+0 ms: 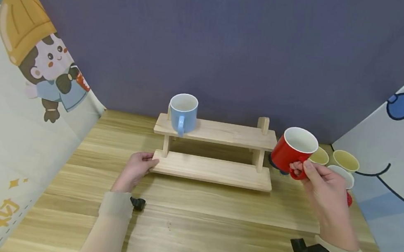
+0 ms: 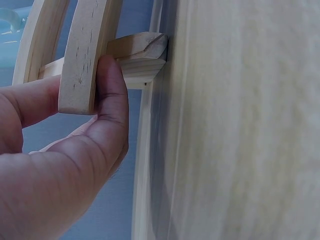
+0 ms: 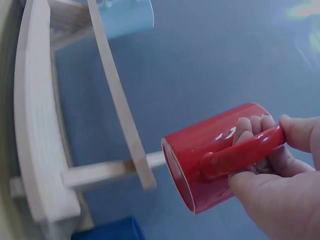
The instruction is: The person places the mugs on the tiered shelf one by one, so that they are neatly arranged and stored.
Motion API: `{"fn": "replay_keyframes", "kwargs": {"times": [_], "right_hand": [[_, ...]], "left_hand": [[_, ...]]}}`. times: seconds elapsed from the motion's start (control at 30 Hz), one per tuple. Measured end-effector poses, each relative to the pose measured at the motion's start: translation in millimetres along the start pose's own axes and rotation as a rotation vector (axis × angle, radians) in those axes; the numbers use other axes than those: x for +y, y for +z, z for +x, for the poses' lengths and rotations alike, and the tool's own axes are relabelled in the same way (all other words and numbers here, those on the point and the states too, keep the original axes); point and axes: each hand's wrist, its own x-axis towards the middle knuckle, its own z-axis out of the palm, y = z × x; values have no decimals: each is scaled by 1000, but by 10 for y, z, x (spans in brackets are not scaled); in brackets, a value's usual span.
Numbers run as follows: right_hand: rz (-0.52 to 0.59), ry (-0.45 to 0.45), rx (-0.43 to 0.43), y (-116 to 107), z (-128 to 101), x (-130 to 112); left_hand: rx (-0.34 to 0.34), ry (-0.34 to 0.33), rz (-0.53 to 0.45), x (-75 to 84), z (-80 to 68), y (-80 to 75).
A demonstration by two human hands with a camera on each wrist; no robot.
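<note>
Before you stood a dark wall (image 1: 211, 48), and at your left a white panel (image 1: 3, 132) carried a cartoon figure (image 1: 53, 65).

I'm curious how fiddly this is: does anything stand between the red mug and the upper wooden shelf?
Nothing visible stands between the red mug in the right hand and the upper shelf. A short upright rises near its right rear; the blue mug sits toward the left.

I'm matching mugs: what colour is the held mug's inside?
The red mug is white inside, shown best in the head view.
</note>
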Motion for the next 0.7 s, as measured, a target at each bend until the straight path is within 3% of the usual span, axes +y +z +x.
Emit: {"fn": "replay_keyframes", "kwargs": {"times": [0.33,0.7], "right_hand": [[-21,15,-19,554,211,27],[-2,23,-20,1179,490,275]], "left_hand": [[-1,-10,0,10,-10,0],[-2,-10,-13,3,-1,-10]]}}
